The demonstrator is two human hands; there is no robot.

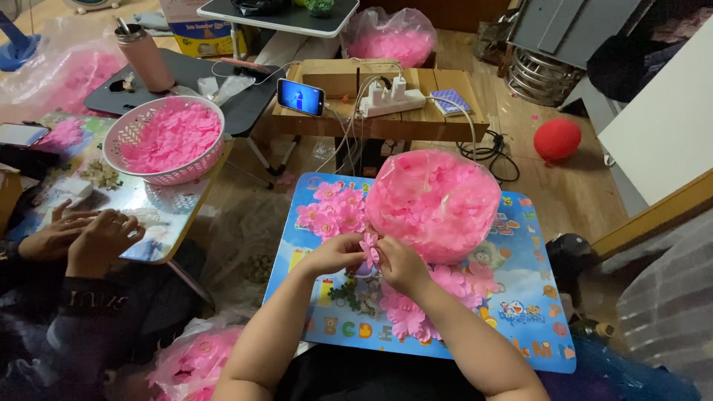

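Landmark: blue kids' play table [520,327] w/ cartoon print, just in front of the person.
Petal bag: 1 clear plastic bag [434,202] stuffed w/ pink fabric petals, round, on the far half of the blue table.
Finished flowers: 2 loose heaps of pink fabric flowers, one [332,212] left of the bag on the table, one [423,304] at its near side; exact count per heap can't be told.
Flower in hand: 1 small pink flower piece [369,249], thin petals, over the table's middle, just under the bag's near edge.
Left hand: left hand [336,255] fingers curled, pinching the flower piece from the left; forearm runs back to the near edge.
Right hand: right hand [401,263] closed on the same piece from the right, knuckles up, touching the left hand.
Beside table: white basket [165,141] of pink petals, far left; a co-worker's 2 hands [78,238] further left.
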